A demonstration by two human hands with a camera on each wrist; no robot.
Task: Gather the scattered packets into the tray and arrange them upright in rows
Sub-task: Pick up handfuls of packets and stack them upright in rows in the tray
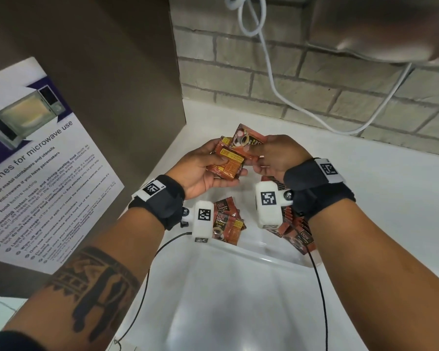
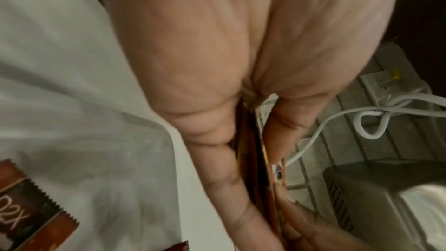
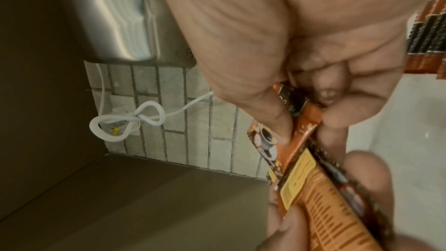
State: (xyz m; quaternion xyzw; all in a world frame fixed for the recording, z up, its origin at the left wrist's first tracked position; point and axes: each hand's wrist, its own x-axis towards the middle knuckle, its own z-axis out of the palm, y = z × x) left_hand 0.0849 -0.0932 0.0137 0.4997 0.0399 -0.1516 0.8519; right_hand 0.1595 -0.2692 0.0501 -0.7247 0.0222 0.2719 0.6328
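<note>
Above the white counter my left hand (image 1: 208, 168) grips a small stack of orange-brown coffee packets (image 1: 228, 163), thumb on top, fingers beneath; the left wrist view shows the stack (image 2: 253, 152) edge-on between thumb and fingers. My right hand (image 1: 269, 158) pinches one packet with a coffee-cup picture (image 1: 246, 138) against the stack's far end; its thumb and fingers (image 3: 277, 125) clamp that packet (image 3: 306, 121). More packets (image 1: 226, 224) stand at the far end of the clear plastic tray (image 1: 238, 287), and others (image 1: 297, 234) lean at its right, partly hidden by my wrists.
A brown panel with a microwave-use notice (image 1: 35, 160) rises at the left. A brick wall (image 1: 314, 79) with a looped white cable (image 1: 271, 72) backs the counter (image 1: 378, 198). A steel appliance (image 1: 380, 26) hangs at the upper right.
</note>
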